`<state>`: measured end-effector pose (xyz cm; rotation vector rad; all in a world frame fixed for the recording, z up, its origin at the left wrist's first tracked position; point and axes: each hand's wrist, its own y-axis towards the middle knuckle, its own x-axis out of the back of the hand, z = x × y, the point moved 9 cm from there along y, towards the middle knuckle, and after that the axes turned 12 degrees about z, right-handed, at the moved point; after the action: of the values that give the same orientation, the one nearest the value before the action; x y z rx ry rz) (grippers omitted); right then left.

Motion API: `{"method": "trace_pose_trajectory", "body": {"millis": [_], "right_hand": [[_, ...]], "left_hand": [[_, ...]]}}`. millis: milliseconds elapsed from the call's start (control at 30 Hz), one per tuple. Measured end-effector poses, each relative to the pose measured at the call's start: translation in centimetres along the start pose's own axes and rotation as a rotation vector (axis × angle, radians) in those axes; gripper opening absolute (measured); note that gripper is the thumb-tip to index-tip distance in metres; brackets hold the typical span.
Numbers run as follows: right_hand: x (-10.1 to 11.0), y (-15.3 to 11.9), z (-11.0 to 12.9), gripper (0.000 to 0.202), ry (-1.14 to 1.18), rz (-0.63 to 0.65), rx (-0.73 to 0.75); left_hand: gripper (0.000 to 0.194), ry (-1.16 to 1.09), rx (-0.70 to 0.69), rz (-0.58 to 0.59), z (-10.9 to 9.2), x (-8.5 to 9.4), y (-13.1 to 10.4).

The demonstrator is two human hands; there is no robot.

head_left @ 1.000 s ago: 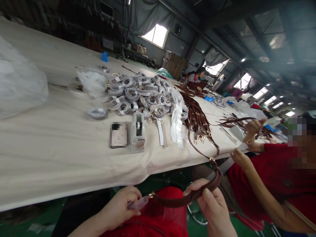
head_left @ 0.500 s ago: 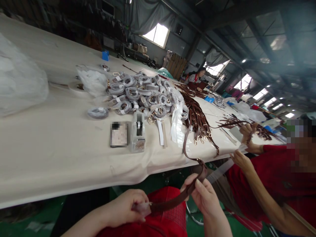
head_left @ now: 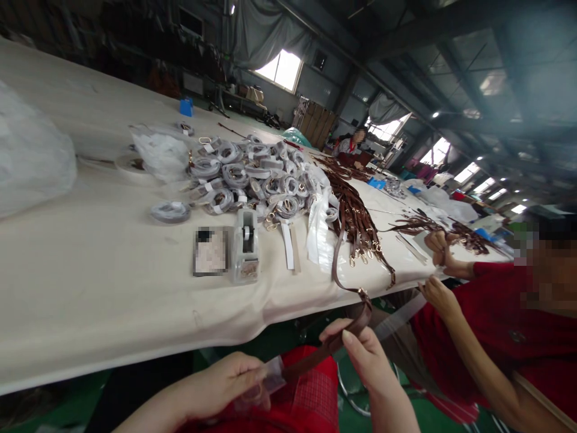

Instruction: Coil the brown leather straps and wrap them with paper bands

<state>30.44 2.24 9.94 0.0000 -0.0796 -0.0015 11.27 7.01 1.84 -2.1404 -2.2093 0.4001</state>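
Note:
A brown strap (head_left: 310, 361) stretches between my two hands above my lap. My left hand (head_left: 241, 380) pinches a clear plastic sleeve (head_left: 274, 374) that covers the strap's near end; a metal ring shows faintly through the plastic. Closed round the strap farther along is my right hand (head_left: 360, 352), thumb on top. From there the strap runs over the table's edge, past a metal buckle (head_left: 362, 293), toward a heap of brown straps (head_left: 354, 210) with gold clasps. White plastic sleeves (head_left: 320, 231) lie beside that heap.
On the table (head_left: 112, 288) are a tape dispenser (head_left: 246, 246), a pixelated card (head_left: 210, 251), a pile of wrapped coiled straps (head_left: 252, 171) and a large plastic bag (head_left: 33, 150). A person in red (head_left: 491, 319) works close at the right; another person sits farther back.
The plastic sleeve now reaches past my left fingers along the strap's end. My right hand has shifted slightly left with the strap. The whole view has turned a little.

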Motion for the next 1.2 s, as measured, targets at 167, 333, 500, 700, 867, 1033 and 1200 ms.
{"method": "trace_pose_trajectory", "body": {"millis": [167,333,500,700,867,1033,1200], "right_hand": [[-4.1,1.4,-1.8,0.036,-0.498,0.077,0.001],[-2.0,1.3,-4.0,0.046,-0.455,-0.070,0.014],[1.6,1.3,-7.1,0.062,0.049,-0.264,-0.053],[-3.2,2.0,-7.4,0.046,0.086,-0.023,-0.089],[-5.5,1.8,-8.3,0.035,0.386,0.012,-0.134],[-3.2,1.8,-8.8,0.026,0.583,-0.127,-0.111],[-0.2,1.0,-8.6,0.024,0.589,-0.194,-0.096]], "left_hand": [[0.068,0.038,-0.060,-0.101,-0.7,0.2,1.0],[0.067,0.127,0.036,-0.164,0.8,0.8,0.5],[0.067,0.056,0.092,-0.143,2.5,0.6,0.3],[0.067,0.017,-0.020,-0.177,1.2,0.5,0.8],[0.066,0.050,-0.008,-0.168,1.6,0.4,0.8],[0.058,-0.006,0.023,-0.136,2.9,0.3,0.5],[0.029,-0.126,0.099,-0.140,5.0,0.6,0.2]]}}
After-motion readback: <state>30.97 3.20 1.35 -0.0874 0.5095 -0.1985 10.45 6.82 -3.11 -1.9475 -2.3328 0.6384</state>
